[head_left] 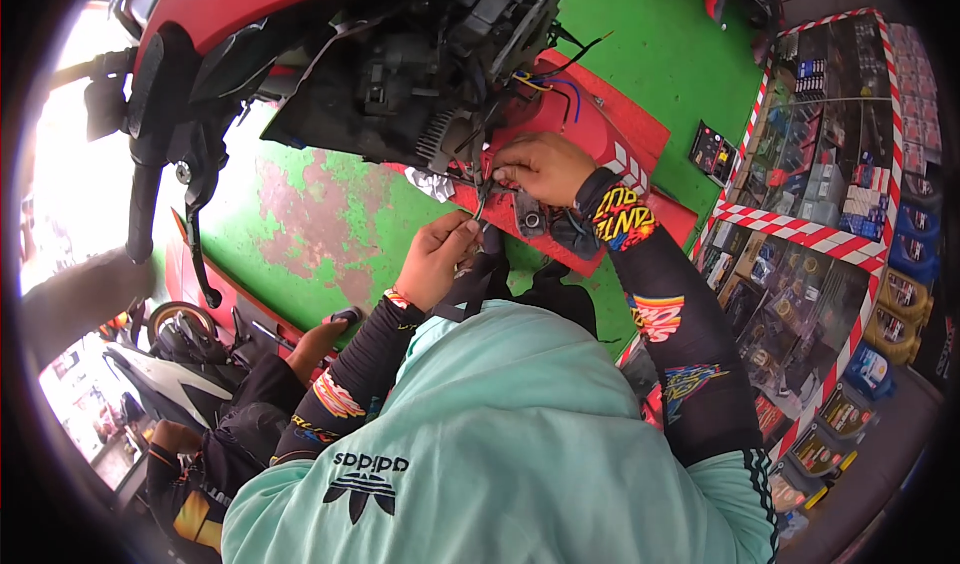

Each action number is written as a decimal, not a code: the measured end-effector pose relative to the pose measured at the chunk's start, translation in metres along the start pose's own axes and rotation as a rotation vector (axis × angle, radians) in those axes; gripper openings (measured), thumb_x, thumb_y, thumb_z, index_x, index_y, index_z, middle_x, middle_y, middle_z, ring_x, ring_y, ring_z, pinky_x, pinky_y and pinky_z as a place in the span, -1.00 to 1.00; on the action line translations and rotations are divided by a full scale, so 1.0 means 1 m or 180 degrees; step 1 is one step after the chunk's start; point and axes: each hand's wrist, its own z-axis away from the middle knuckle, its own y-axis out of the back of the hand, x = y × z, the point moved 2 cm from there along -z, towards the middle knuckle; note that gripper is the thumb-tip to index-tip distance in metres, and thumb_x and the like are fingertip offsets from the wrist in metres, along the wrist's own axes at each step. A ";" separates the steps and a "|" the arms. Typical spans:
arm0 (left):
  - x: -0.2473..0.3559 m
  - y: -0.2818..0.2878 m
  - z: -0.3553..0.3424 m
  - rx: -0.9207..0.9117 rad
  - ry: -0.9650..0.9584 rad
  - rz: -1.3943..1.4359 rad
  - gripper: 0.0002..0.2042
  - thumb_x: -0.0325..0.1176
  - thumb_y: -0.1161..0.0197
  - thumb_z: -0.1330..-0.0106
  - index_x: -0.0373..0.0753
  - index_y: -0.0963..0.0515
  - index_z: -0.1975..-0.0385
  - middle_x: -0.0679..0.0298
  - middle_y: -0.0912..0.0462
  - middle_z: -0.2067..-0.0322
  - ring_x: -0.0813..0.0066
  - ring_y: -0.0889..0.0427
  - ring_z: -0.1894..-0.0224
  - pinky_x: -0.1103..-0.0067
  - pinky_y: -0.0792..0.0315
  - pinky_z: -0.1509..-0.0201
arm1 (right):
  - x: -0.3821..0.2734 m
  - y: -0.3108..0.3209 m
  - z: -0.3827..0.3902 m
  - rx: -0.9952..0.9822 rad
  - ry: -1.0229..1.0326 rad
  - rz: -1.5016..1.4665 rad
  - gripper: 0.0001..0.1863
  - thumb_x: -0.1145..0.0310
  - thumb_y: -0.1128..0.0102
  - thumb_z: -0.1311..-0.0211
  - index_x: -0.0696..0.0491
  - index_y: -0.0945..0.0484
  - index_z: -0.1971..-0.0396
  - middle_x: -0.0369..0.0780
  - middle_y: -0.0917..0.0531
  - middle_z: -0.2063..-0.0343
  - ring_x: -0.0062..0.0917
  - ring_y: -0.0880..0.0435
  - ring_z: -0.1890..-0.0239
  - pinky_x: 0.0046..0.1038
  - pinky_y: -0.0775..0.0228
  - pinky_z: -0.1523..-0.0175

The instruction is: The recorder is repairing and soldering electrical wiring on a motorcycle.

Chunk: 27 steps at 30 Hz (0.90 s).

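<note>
Green-painted floor (pixel 320 189), worn to a pinkish-grey patch, spreads to the left of the work and gives the left arm open room, as far as a long red ramp-like panel (pixel 225 299) near another person (pixel 255 419) seated at the lower left. On the right, a red platform (pixel 645 122) ends in a straight edge; a strip of green floor lies between it and the glass display case (pixel 790 229) edged in red-and-white tape, well apart from the hands. Above, the scooter's opened dark front housing (pixel 390 84) overhangs closely and limits upward room, while its brake lever (pixel 203 204) reaches down at the far left. Just below that housing, a thin dark cable (pixel 482 204) runs between the hands. The left hand (pixel 440 259) is closed, thumb and finger clamped on its lower end; the right hand (pixel 548 168), a little higher and apart from the left, curls its fingers at the wiring, though I cannot tell whether they grip. A round-mouthed dark fitting (pixel 531 219) sits just beneath the right hand.
</note>
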 end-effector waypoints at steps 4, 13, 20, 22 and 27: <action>0.004 0.011 -0.005 -0.0085 0.0098 -0.0439 -0.72 -0.28 0.03 -0.56 -0.37 -0.52 0.21 0.38 -0.41 0.52 0.64 -0.35 0.49 0.64 -0.32 0.34 | -0.012 -0.015 0.015 0.0445 -0.0029 -0.0104 -0.75 0.22 -0.20 -0.30 0.08 -0.65 0.20 -0.09 -0.70 0.33 -0.11 -0.65 0.24 -0.15 -0.47 0.15; -0.002 0.010 -0.008 -0.0330 -0.0005 0.0221 -0.65 -0.32 0.09 -0.54 -0.45 -0.49 -0.10 0.13 -0.66 0.19 0.46 -0.61 0.21 0.50 -0.49 0.02 | -0.035 -0.063 0.044 0.1116 -0.1060 -0.2868 -0.87 0.50 -0.15 -0.28 0.10 -0.54 0.19 -0.38 -0.60 0.38 -0.71 -0.55 0.38 -0.56 -0.44 0.28; -0.005 0.012 -0.008 -0.0267 0.0099 0.0325 -0.65 -0.34 0.06 -0.50 -0.49 -0.51 -0.04 0.14 -0.68 0.19 0.47 -0.65 0.18 0.54 -0.53 -0.02 | -0.042 -0.050 0.049 0.1173 -0.1289 -0.1819 -0.84 0.48 -0.24 -0.13 0.13 -0.56 0.27 -0.30 -0.63 0.39 -0.65 -0.59 0.39 -0.53 -0.45 0.24; -0.005 0.013 -0.007 -0.0321 0.0040 0.0305 -0.66 -0.36 0.05 -0.48 -0.51 -0.51 -0.03 0.15 -0.67 0.19 0.44 -0.65 0.17 0.53 -0.53 -0.04 | -0.050 -0.048 0.047 0.1139 -0.1266 -0.1545 -0.84 0.47 -0.26 -0.13 0.13 -0.56 0.28 -0.27 -0.64 0.39 -0.59 -0.60 0.39 -0.50 -0.46 0.23; -0.010 0.025 -0.006 -0.0438 0.0167 0.0924 -0.68 -0.38 0.01 -0.47 -0.50 -0.51 -0.01 0.17 -0.64 0.20 0.42 -0.64 0.16 0.49 -0.55 -0.03 | -0.066 -0.045 0.045 0.1394 -0.0854 -0.1057 -0.83 0.42 -0.33 -0.12 0.12 -0.57 0.31 -0.22 -0.65 0.39 -0.45 -0.63 0.36 -0.41 -0.48 0.22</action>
